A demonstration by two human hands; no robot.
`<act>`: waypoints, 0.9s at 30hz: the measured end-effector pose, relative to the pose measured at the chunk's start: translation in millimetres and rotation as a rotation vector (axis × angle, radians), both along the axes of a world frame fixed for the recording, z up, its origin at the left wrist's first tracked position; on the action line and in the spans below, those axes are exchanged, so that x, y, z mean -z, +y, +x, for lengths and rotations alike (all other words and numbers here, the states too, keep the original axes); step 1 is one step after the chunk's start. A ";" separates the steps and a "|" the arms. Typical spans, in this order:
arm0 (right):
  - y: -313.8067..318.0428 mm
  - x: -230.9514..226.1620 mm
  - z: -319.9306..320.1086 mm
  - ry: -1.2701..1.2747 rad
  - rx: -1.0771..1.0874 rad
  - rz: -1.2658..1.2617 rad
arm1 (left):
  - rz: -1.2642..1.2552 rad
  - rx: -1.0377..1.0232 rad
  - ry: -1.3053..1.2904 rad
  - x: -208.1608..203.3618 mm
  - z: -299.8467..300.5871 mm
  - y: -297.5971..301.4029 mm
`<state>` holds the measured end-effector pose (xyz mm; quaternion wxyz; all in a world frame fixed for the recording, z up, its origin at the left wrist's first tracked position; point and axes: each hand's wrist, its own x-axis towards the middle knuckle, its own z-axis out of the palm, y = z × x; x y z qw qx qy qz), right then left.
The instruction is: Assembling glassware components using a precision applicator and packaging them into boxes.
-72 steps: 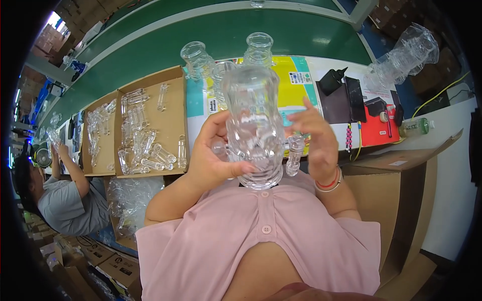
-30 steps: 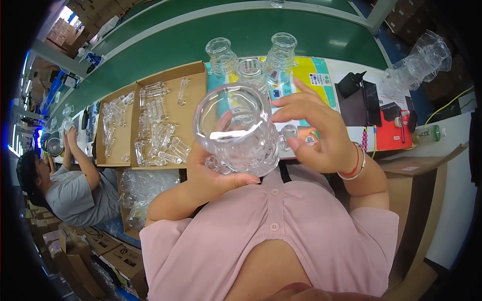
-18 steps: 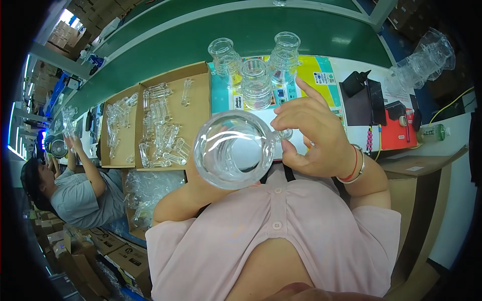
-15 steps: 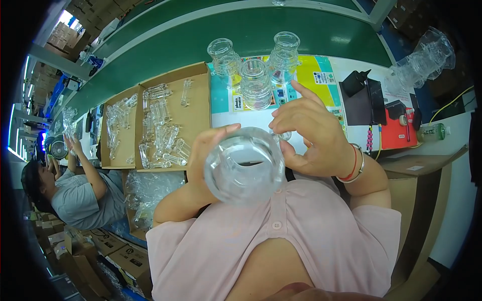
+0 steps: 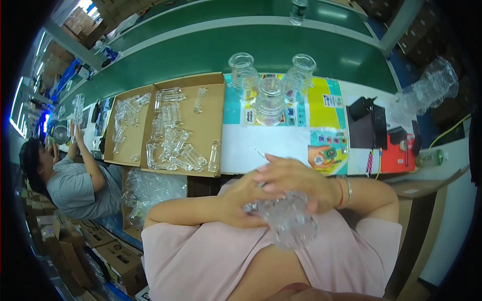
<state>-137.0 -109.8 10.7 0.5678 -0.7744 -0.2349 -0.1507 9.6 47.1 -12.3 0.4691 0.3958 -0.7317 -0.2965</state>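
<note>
A clear glass vessel (image 5: pixel 293 227) is tilted in front of my chest, held between both hands. My left hand (image 5: pixel 240 201) curls around its near-left end, by a short glass side piece (image 5: pixel 249 206). My right hand (image 5: pixel 304 181) closes over its top from the right, fingers crossing the left hand's fingers. Motion blurs the fingertips, and the hands hide part of the vessel. Beyond them, three similar ribbed glass vessels (image 5: pixel 270 103) stand on a colourful printed sheet (image 5: pixel 324 116).
To the left, a cardboard tray (image 5: pixel 207 120) and an adjoining tray (image 5: pixel 134 143) contain several clear glass tubes. Plastic wrap (image 5: pixel 155 193) fills a box below. At right are stacked glassware (image 5: pixel 427 90), a black stand (image 5: pixel 369 120) and a green bottle (image 5: pixel 431 158). A co-worker (image 5: pixel 83 178) sits far left.
The vessel has come down and tipped over, from its round end facing up to lying slanted near my chest. My right hand has moved from its side onto its top. A glass tube now stands in the tray's near-right corner.
</note>
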 end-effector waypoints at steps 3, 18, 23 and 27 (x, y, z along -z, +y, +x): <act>9.7 7.8 -16.2 -0.088 -0.020 -0.077 | 0.047 0.050 -0.100 4.7 -9.7 8.5; 22.3 12.8 -31.9 -0.126 -0.095 -0.032 | -0.083 0.040 -0.129 -9.3 -33.7 18.0; 18.9 -0.7 -21.6 -0.010 -0.067 -0.092 | -0.152 -0.058 -0.009 -3.8 -27.3 17.2; 4.3 -5.2 6.4 0.041 0.236 -0.025 | 0.069 -0.055 0.164 -15.8 6.0 6.9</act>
